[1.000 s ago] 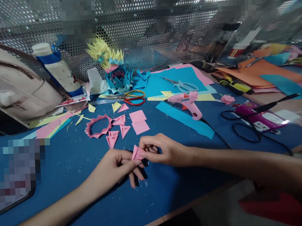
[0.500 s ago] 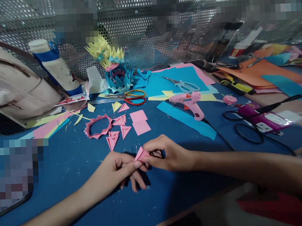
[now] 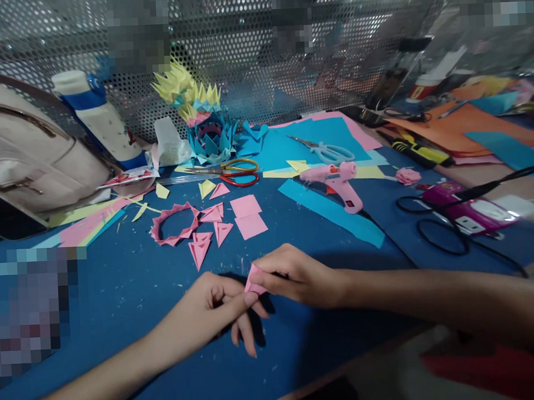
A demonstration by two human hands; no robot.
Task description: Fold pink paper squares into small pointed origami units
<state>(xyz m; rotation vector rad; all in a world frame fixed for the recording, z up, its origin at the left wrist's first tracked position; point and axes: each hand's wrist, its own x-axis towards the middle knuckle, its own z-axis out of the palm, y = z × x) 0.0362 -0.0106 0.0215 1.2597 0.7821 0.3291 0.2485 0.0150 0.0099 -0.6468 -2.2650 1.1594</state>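
Observation:
A small folded pink paper (image 3: 256,279) is pinched between my two hands above the blue table. My left hand (image 3: 221,305) grips its lower left edge with thumb and finger, the other fingers spread below. Thumb and fingers of my right hand (image 3: 294,275) hold its right side and partly cover it. Beyond them lie several folded pink triangles (image 3: 200,250), a ring of pink folded pieces (image 3: 175,224) and two pink paper squares (image 3: 250,224).
Behind are red-and-yellow scissors (image 3: 239,172), a pink glue gun (image 3: 347,187), light blue scissors (image 3: 329,153) and a blue-and-yellow paper model (image 3: 211,137). A bottle (image 3: 107,127) and bag (image 3: 35,157) stand left; a purple power strip (image 3: 466,206) with black cable lies right.
Both hands have shifted slightly right and down with the pink paper. My right fingers now cover more of it, and the paper is turned more upright.

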